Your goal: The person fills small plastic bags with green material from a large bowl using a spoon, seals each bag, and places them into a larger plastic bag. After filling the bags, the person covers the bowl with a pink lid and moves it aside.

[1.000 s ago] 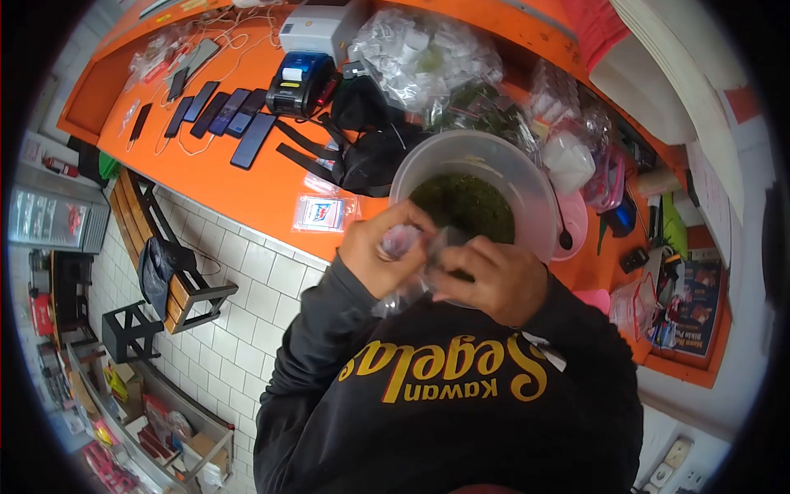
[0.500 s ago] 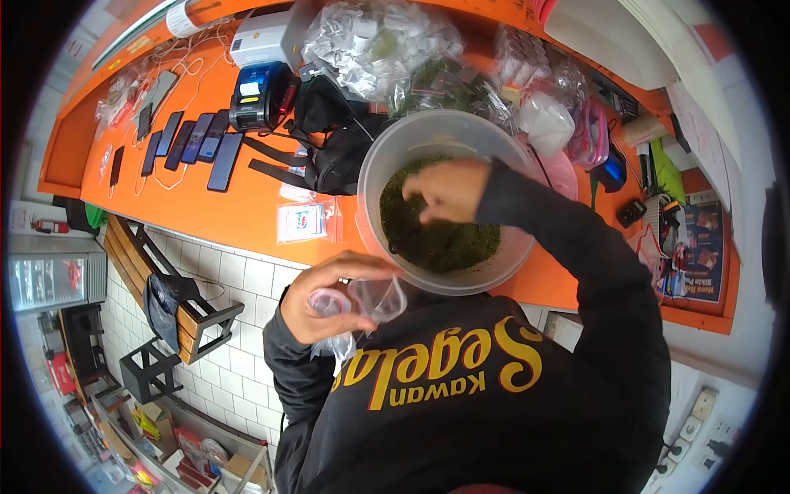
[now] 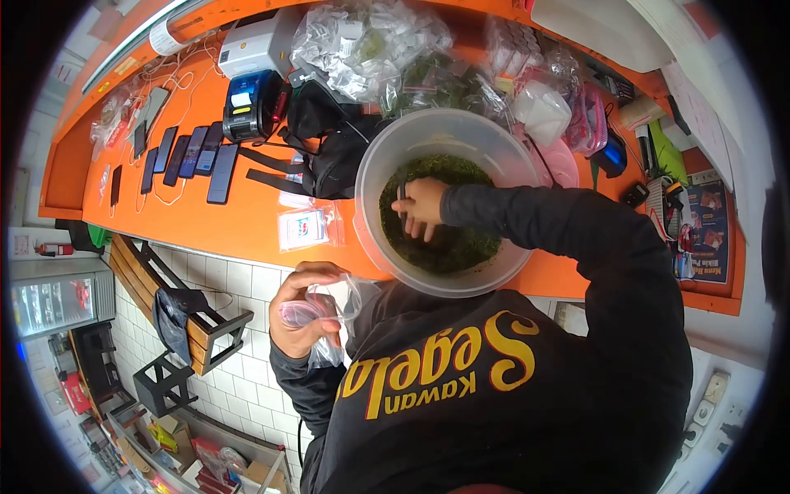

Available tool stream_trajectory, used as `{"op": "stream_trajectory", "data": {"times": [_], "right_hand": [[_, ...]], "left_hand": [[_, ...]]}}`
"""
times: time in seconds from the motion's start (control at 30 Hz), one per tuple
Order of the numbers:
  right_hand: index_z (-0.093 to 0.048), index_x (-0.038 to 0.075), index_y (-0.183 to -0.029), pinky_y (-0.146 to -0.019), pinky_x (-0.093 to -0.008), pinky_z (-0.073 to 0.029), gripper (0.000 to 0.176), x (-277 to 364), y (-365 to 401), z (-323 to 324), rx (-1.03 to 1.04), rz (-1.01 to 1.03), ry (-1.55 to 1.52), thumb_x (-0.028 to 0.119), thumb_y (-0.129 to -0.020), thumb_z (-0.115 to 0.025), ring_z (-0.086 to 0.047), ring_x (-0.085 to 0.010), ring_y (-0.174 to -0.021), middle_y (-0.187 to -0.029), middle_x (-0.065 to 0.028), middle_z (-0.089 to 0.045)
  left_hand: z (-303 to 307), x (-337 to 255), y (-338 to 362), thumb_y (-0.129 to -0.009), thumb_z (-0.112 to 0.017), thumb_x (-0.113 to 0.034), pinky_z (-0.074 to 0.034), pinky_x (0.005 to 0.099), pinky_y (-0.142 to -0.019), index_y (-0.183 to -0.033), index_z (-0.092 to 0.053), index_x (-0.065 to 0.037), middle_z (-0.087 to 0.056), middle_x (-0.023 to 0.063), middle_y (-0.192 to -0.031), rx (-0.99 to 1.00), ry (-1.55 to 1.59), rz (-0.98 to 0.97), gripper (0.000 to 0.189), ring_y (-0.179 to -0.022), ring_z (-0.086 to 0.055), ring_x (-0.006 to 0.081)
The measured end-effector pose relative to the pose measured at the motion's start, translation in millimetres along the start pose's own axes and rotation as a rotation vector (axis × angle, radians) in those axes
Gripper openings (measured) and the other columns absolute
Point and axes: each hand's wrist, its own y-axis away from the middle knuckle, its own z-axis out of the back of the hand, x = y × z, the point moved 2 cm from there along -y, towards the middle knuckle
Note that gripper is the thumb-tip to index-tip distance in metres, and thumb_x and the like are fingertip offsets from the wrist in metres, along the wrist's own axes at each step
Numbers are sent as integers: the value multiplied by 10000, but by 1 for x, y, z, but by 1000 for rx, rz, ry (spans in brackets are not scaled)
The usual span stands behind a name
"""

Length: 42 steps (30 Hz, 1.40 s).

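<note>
Clock centred on the tub, 12 away from the wearer. Left hand (image 3: pixel 292 333) at 8, off the table: curled round clear plastic bags (image 3: pixel 341 300), pink-edged wad in the palm, one mouth spread towards the tub. Right hand (image 3: pixel 424 204) inside the tub (image 3: pixel 461 136), down at the green flakes (image 3: pixel 448 255), fingers part curled. Dark slim handle (image 3: pixel 401 184) by its fingers; can't tell if gripped.

Handling, my read: bags near weightless, limp, slick; film likely collapses or clings to itself. Hold at the mouth edge, thumb inside. Flakes look light and loose, spill easily; cup or scoop small lots. Tub probably smooth with a little flex; take it by the rim, 3 and 9.

Edges: tub's near rim overlaps the table (image 3: pixel 206 222) edge at 6; base overhang can't be told. Pink dish (image 3: pixel 561 163) crowds 2, green packs (image 3: pixel 432 78) 12, whitish bag heap (image 3: pixel 362 37) 11, black bag (image 3: pixel 346 169) 10, near the wall. White packet (image 3: pixel 304 228) at 9, phones (image 3: pixel 222 174) beyond it. Best room: straight up out of the tub, or 7 to 8 over the floor. Bench (image 3: pixel 136 272) well out at 8. Right sleeve (image 3: pixel 535 218) crosses the rim at 3; watch for drag.
</note>
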Motion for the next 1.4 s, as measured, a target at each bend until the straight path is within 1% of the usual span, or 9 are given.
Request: {"op": "stream_trajectory", "data": {"times": [0.03,0.27,0.47,0.6,0.67,0.9,1.0,1.1,1.4], "right_hand": [[-516,-53,-991,-488,-391,-579,326,4,5,4,-5,4,0,271,-979,-480,-675,-249,-684,-811,-187,-653],[-528,-29,-985,-458,-318,-556,363,39,93,44,-264,338,-244,332,-973,-495,-600,-156,-567,-761,-143,-625],[-540,-14,-983,-507,-257,-544,311,58,195,45,-645,693,-330,295,-978,-511,-612,-120,-621,-765,-113,-625],[-552,0,-1014,-590,-242,-534,168,49,227,27,-909,979,-51,150,-980,-484,-629,-163,-687,-798,-108,-630],[-593,-2,-993,-530,-244,-503,226,45,230,18,-947,1291,628,117,-833,-699,-645,-188,-683,-820,-94,-635],[-599,24,-1015,-512,-328,-499,359,39,246,0,-891,1400,913,140,-727,-780,-644,-216,-706,-855,-96,-642],[-601,37,-1035,-539,-328,-502,368,36,244,12,-933,1287,801,143,-729,-776,-634,-218,-697,-851,-78,-640],[-615,89,-1048,-631,-280,-506,232,29,221,19,-960,811,729,129,-828,-676,-632,-259,-801,-951,-78,-650],[-610,24,-1059,-672,-251,-571,163,41,193,14,-671,932,216,23,-898,-580,-629,-114,-847,-976,-67,-615]], "left_hand": [[4,3,-4,-736,-807,-138,-499,221,-457,-1184,-480,77,-578,247,-1127,-9,-69,-84,595,-535,-617,169],[-23,-17,-40,-761,-772,-99,-483,204,-467,-1255,-416,51,-605,218,-1117,-111,-97,-34,627,-692,-642,140],[-60,2,-78,-745,-748,29,-470,298,-905,-1140,-541,50,-656,174,-1084,-93,-361,-106,446,-1002,-627,208],[-76,12,-94,-742,-780,-23,-475,281,-888,-1127,-572,36,-671,130,-1075,-61,-476,-102,442,-992,-630,169],[-83,13,-98,-737,-794,-44,-478,276,-883,-1126,-583,31,-674,117,-1071,-50,-469,-86,449,-987,-630,158],[-85,16,-99,-718,-804,-42,-463,289,-923,-1140,-587,22,-662,127,-1103,-72,-545,-76,479,-1037,-620,179],[-82,22,-100,-724,-788,-14,-442,307,-966,-1163,-568,17,-640,145,-1148,-22,-471,-154,492,-1098,-596,202],[-82,25,-100,-729,-772,14,-423,324,-997,-1186,-546,11,-617,160,-1189,39,-419,-264,510,-1144,-574,222],[-88,16,-87,-750,-744,24,-435,318,-950,-1140,-597,11,-624,154,-1156,50,-398,-187,417,-1107,-574,221]]}}
